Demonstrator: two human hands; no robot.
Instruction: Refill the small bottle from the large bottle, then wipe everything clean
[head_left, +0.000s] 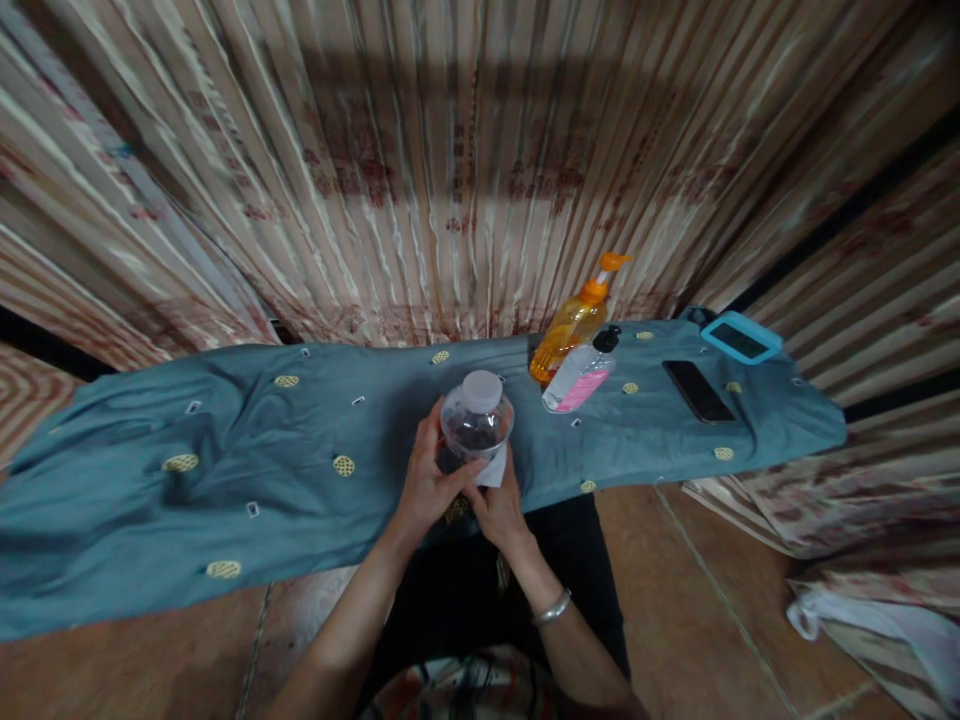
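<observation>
Dim light, soft shadows, edges stretched

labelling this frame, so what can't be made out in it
Clear bottle, head view: base hidden by left hand and right hand.
Pink label, head view: wording too small and blurred.
Blue-framed device, head view: readout too small.
White cloth, head view: cut off by right edge.

The left hand (429, 478) and right hand (504, 505) held a clear jar (474, 428) between them — its white lid (482, 391) on, a white patch (493, 470) at its near side. A bangle (553, 608) circled the right wrist. Rightward on the green cloth (397, 405) stood an orange bottle (568, 335) and a pink-labelled one (581, 377) — then came a phone (699, 391) and a blue-framed device (742, 338). Curtains (420, 200) hung behind.
</observation>
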